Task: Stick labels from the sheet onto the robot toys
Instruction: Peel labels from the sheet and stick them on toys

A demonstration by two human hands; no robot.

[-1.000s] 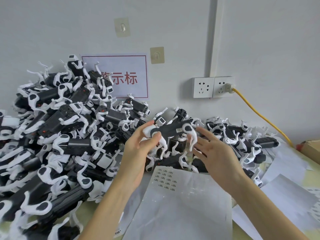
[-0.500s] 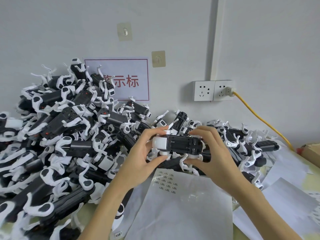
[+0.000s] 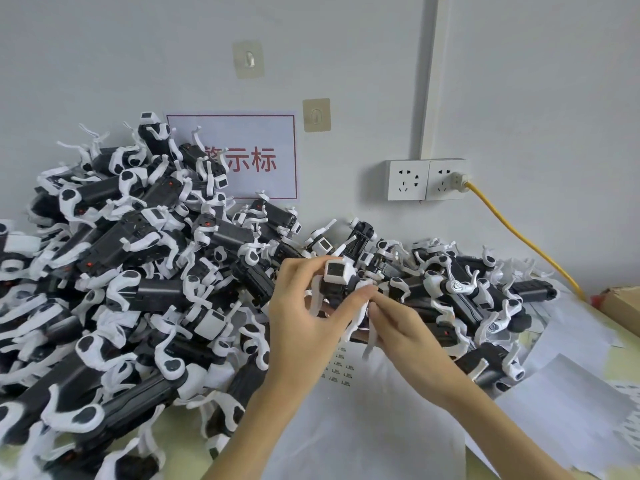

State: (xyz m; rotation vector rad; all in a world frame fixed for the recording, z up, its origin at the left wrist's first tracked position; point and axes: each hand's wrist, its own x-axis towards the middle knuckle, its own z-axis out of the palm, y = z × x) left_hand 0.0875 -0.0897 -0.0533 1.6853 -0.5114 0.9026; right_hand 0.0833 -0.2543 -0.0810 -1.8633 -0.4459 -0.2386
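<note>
A black-and-white robot dog toy (image 3: pixel 337 282) is held above the label sheet, its square white head facing me. My left hand (image 3: pixel 304 327) grips it from the left, thumb and fingers around its front. My right hand (image 3: pixel 405 334) holds its underside and legs from the right. The label sheet (image 3: pixel 363 417) lies flat below, with a few small printed labels (image 3: pixel 341 370) at its top left, partly hidden by my hands.
A large heap of the same robot toys (image 3: pixel 131 278) fills the left and runs along the wall to the right (image 3: pixel 478 299). Loose white sheets (image 3: pixel 571 403) lie at the right. A cardboard box (image 3: pixel 623 306) sits at the far right. A yellow cable (image 3: pixel 519 237) hangs from the wall socket (image 3: pixel 427 179).
The toy has been turned from lying sideways between both hands to pointing its head at me. Both hands have shifted closer together around it.
</note>
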